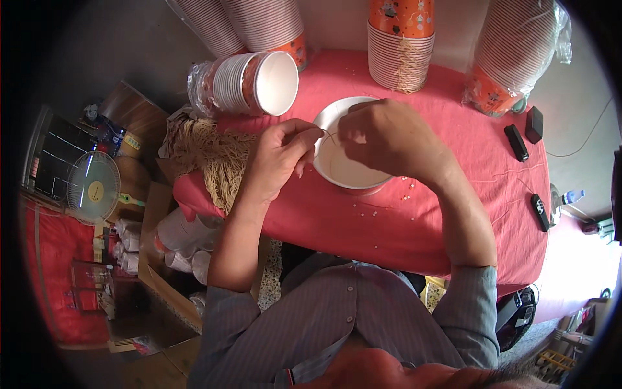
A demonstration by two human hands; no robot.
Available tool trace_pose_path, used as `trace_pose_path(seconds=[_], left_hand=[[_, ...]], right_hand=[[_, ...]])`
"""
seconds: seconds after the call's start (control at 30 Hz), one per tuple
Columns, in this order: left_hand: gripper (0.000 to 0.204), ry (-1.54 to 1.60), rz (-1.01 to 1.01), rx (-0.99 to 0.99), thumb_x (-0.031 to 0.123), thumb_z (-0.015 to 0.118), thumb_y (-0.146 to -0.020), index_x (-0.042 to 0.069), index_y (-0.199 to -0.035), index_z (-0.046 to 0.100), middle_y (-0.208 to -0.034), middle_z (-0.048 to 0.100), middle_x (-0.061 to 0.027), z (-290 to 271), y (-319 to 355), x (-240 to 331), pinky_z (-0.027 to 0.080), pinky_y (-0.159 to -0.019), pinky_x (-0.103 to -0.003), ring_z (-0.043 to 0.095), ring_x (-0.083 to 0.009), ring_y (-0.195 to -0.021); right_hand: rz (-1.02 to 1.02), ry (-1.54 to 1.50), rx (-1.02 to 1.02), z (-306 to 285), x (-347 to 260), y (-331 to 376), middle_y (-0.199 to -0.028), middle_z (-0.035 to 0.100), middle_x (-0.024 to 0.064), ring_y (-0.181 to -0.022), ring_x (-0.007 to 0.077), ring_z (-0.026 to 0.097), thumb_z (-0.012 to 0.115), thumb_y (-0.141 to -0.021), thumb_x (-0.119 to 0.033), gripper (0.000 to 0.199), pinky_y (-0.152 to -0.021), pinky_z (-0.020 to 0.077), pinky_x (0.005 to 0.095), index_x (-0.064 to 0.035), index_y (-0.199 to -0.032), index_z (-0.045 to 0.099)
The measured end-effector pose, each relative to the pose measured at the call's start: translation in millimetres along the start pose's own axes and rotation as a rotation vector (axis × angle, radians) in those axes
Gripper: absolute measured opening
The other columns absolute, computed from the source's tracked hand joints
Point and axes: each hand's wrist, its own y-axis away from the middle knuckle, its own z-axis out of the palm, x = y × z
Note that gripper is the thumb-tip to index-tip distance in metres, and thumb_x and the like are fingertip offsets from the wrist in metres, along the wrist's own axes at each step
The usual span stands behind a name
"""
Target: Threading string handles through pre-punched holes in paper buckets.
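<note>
Two bare hands meet over a white round paper bowl [350, 165] that stands upright on a surface draped in red cloth [414, 214]. The left hand [282, 152] has its fingers [310, 137] pinched shut on a thin pale string [329, 135], which runs across the bowl's rim toward the right hand [382, 136]. The right hand curls over the bowl, its fingertips closed near the same string, though exactly what they grip is hidden. Holding the string taut between both hands directly above the bowl probably keeps the work steady and close to the rim.

A loose bundle of cream-coloured strings [217, 159] lies at the surface's left edge, within easy reach of the left hand. A sleeve of nested white paper bowls in clear plastic wrap [249, 81] lies on its side behind it. An upright stack of orange-printed bowls [400, 45] stands at the back, and small white beads [389, 204] are scattered near the bowl.
</note>
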Motion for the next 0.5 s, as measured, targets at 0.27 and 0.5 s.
trace_pose_path(seconds=[0.27, 0.5], left_hand=[[0.02, 0.101, 0.06, -0.053, 0.015, 0.069, -0.109, -0.002, -0.116, 0.075, -0.084, 0.069, -0.0009, 8, 17, -1, 0.042, -0.054, -0.021, 0.054, -0.0035, -0.062], [0.024, 0.045, 0.037, 0.004, 0.02, 0.068, -0.111, -0.002, -0.117, 0.075, -0.082, 0.068, -0.001, 9, 18, -4, 0.042, -0.056, -0.021, 0.054, -0.0042, -0.062]], right_hand=[[0.248, -0.549, -0.009, 11, -4, -15, -0.093, 0.08, 0.0064, -0.084, 0.0159, 0.07, 0.079, -0.097, -0.017, 0.016, -0.081, 0.0562, 0.0336, -0.0049, -0.107, 0.083], [0.256, -0.593, 0.018, 19, -2, -15, -0.091, 0.079, 0.005, -0.085, 0.0134, 0.068, 0.077, -0.099, -0.015, 0.015, -0.082, 0.0561, 0.0328, -0.0046, -0.107, 0.083]])
